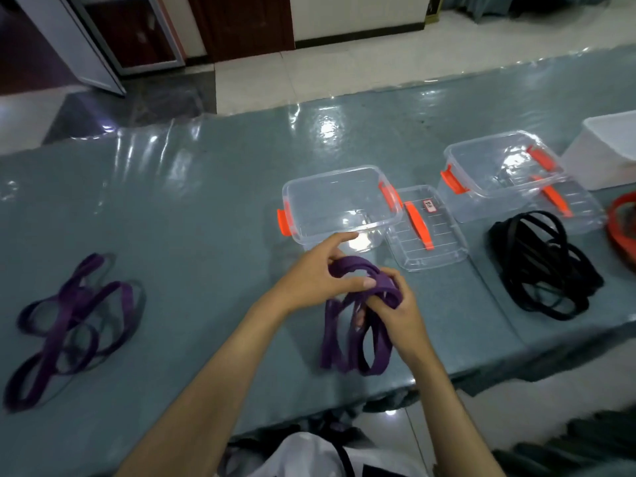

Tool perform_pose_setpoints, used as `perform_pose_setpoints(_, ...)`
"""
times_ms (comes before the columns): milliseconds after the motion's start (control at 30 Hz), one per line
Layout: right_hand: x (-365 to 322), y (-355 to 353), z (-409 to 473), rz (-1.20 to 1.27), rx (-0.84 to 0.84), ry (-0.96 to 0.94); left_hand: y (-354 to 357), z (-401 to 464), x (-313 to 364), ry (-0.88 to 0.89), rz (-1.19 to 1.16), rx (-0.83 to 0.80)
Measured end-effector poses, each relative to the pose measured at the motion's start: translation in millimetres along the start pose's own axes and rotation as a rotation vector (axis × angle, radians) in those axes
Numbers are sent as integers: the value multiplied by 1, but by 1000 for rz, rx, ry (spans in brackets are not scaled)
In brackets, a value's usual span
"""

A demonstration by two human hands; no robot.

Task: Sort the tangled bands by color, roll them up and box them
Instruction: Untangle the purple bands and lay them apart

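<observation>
A bundle of purple bands [358, 342] is held over the table's near edge, its loops hanging down onto the cloth. My left hand [316, 273] pinches the top of the bundle with the thumb. My right hand [395, 311] grips the same bundle from the right, fingers curled round it. A loose heap of purple bands [72, 321] lies at the left. Black bands [547, 270] lie in a heap at the right. A clear box with orange clips [296, 187] stands open just beyond my hands, with nothing inside.
A clear lid with an orange handle [426, 232] lies beside the box. A second clear box [499, 173] sits on its lid at the right. Behind it is a white tub [605, 149]. Orange bands [619, 222] show at the right edge. The table [206, 208] has a grey-green cover.
</observation>
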State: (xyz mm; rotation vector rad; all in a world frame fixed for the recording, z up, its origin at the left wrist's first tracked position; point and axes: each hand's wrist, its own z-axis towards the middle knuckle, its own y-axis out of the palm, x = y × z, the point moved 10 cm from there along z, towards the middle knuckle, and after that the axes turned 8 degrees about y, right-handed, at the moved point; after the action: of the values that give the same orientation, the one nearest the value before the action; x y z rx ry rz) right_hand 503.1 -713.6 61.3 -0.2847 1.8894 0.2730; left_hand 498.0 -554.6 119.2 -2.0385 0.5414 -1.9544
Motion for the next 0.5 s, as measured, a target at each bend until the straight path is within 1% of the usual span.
perform_pose_setpoints(33, -1, -6, 3, -24, 2, 9, 1, -4, -13, -39, -20, -9)
perform_pose_setpoints(100, 0, -18, 14, -82, 6, 49, 5, -14, -42, -105, 21, -33)
perform_pose_setpoints(167, 15, -28, 33, -136, 1, 152, 7, -25, -72, -154, 94, -18)
perform_pose_setpoints(233, 38, -38, 57, -269, 25, 247, 10, -36, -103, -214, 136, 11)
perform_pose_setpoints(267, 49, -40, 68, -351, 30, 262, 13, -41, -117, -243, 164, 10)
perform_pose_setpoints(367, 73, -35, 88, -506, 21, 239, 27, -60, -152, -309, 241, -33)
perform_pose_setpoints(500, 111, -24, 94, -691, -10, 214, 34, -78, -174, -311, 391, -52)
